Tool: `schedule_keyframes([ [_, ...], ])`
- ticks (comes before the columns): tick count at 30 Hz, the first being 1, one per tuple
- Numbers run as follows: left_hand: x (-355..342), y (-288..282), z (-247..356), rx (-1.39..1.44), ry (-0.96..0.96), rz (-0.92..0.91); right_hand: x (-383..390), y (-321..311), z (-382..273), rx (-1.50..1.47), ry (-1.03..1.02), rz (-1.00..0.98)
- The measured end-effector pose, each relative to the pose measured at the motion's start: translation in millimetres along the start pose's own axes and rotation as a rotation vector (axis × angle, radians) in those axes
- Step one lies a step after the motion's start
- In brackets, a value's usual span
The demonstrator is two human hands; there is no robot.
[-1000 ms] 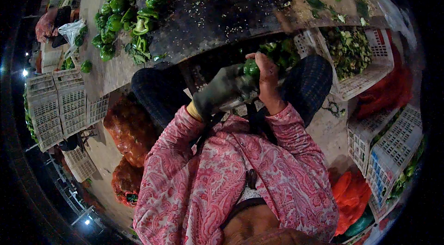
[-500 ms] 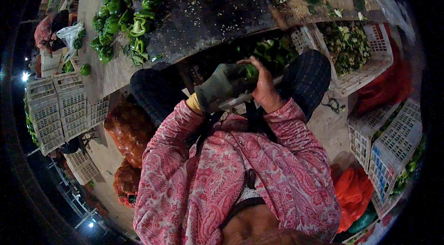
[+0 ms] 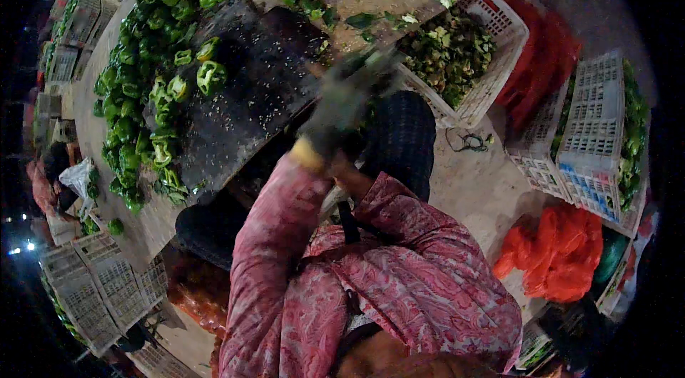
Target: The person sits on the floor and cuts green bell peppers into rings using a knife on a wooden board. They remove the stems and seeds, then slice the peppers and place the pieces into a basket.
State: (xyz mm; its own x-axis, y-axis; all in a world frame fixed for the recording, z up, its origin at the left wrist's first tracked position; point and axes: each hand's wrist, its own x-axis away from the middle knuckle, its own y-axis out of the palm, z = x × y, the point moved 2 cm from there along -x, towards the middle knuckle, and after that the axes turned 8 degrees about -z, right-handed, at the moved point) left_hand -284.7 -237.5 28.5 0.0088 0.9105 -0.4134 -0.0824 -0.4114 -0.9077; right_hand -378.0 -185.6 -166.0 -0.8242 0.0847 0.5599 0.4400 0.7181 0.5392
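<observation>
My left hand [image 3: 342, 99] in a dark glove with a yellow cuff is smeared by motion, reaching toward the crate of vegetable trimmings [image 3: 453, 53]; whether its fingers hold anything cannot be seen. Behind and below it is my right hand [image 3: 346, 174], bare, with its fingers hidden. Cut green peppers [image 3: 211, 76] lie on the dark board [image 3: 250, 92] strewn with seeds, left of my hands. Whole green peppers [image 3: 125, 157] are heaped along the board's left side.
Stacked white crates [image 3: 93, 285] stand at lower left beside orange mesh sacks [image 3: 187, 285]. At right are more crates [image 3: 592, 128], red cloth or netting [image 3: 553, 249] and loose cord [image 3: 467, 141]. A person [image 3: 46, 185] is at the far left.
My view has turned to the right. My left hand has swung up and to the right from the pepper held between both hands, covering my right hand's fingers.
</observation>
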Motion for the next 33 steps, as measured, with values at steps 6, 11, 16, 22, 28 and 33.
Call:
schedule_keyframes([
  [6,-72.8,4.5,3.2,1.020,-0.378,0.077,31.6,-10.0,-31.5,0.016,0.105,-0.056],
  [11,66.6,-71.1,-142.8,-0.058,-0.656,0.098,41.5,11.7,-35.7,0.017,0.067,-0.226],
  [16,145.5,-75.9,-207.7,-0.267,-1.143,-0.397,48.7,32.3,-46.6,0.098,0.193,-0.149],
  [22,162.8,-56.8,-233.1,-0.044,-1.012,-0.270,49.8,33.0,-54.6,0.075,0.069,-0.167],
  [28,175.1,-26.4,-78.5,0.825,-0.874,0.116,47.2,56.7,-97.2,0.001,-0.074,-0.162],
  [33,141.0,-51.7,-12.1,0.344,-0.642,-0.006,37.0,58.0,-80.6,-0.005,-0.121,-0.014],
])
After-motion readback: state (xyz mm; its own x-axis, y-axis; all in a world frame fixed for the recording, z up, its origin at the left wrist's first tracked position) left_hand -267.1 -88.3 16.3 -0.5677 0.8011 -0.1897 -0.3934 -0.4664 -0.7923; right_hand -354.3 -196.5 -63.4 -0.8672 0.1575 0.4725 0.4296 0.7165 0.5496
